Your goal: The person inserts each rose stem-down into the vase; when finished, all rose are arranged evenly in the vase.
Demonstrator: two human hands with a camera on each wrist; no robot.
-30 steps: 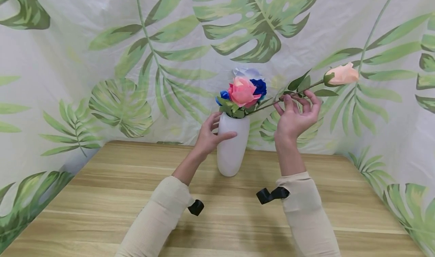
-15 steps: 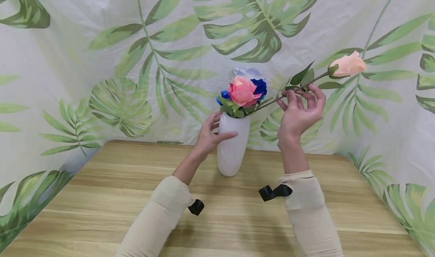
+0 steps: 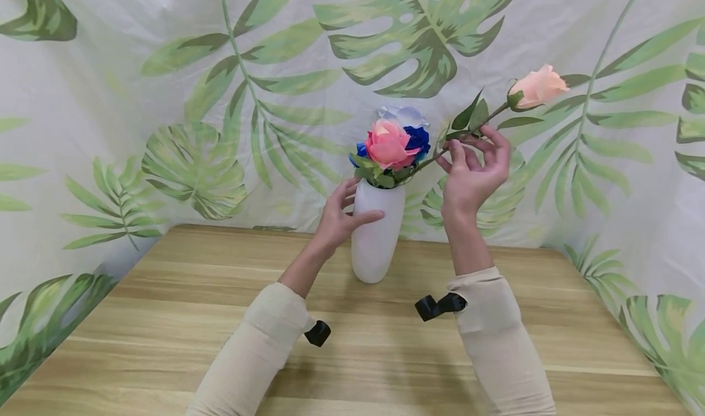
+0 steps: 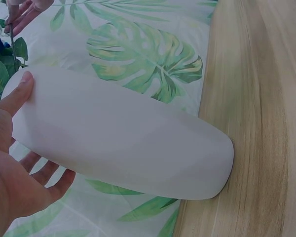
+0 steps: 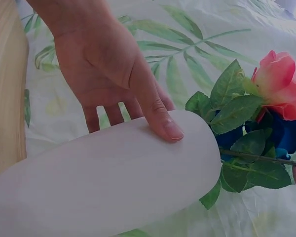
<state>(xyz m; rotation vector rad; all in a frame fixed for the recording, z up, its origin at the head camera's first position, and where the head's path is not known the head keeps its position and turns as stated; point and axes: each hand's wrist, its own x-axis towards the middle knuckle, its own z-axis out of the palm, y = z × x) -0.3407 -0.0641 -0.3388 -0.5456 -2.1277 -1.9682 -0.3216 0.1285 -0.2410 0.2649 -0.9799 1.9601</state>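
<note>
A white vase (image 3: 379,238) stands on the table, leaning slightly in the head view. My left hand (image 3: 337,217) holds it near the top, thumb across the front and fingers round the side, as the left wrist view also shows. Out of the mouth rise a pink rose (image 3: 390,144), blue roses (image 3: 420,141) and a pale white-lilac flower (image 3: 403,116). My right hand (image 3: 475,180) pinches the stem of a peach rose (image 3: 538,88), which slants up to the right with its lower end at the vase mouth. That stem (image 5: 261,158) crosses green leaves in the right wrist view.
The wood-grain table (image 3: 220,318) reaches back to a leaf-printed cloth (image 3: 286,55) hanging close behind the vase. Black wrist cameras sit at both cuffs, one being the right camera (image 3: 439,306).
My right hand has drifted out to the right, then come back left and higher. The peach rose has risen and its stem stands steeper. My left hand has stayed on the vase.
</note>
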